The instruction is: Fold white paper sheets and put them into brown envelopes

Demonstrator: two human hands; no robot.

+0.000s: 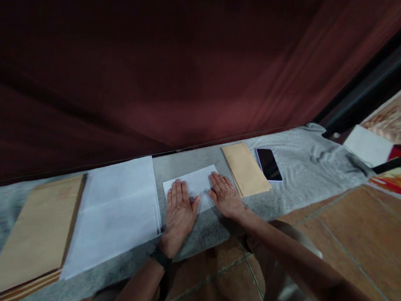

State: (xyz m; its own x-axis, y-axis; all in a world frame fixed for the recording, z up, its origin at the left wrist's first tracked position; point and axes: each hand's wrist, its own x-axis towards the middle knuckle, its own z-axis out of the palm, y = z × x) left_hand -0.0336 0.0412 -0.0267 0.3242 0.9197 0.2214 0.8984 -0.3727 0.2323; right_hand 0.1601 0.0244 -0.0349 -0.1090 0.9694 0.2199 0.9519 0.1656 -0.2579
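Pressing folded paper (194, 185) flat: left hand (179, 211), right hand (225, 195).

White paper (196, 181), tan envelope (245, 169), grey cloth (301, 169)

a grey cloth (293, 160) is spread over the brown tiled floor (372, 238). on the cloth, left to right: a stack of brown envelopes (34, 232), white sheets (117, 210), a small folded white paper (196, 181), a tan envelope (245, 169) and a dark phone (269, 163) just beside it

Both hands flat on folded white paper (194, 185), grey cloth (295, 179), phone (269, 163)
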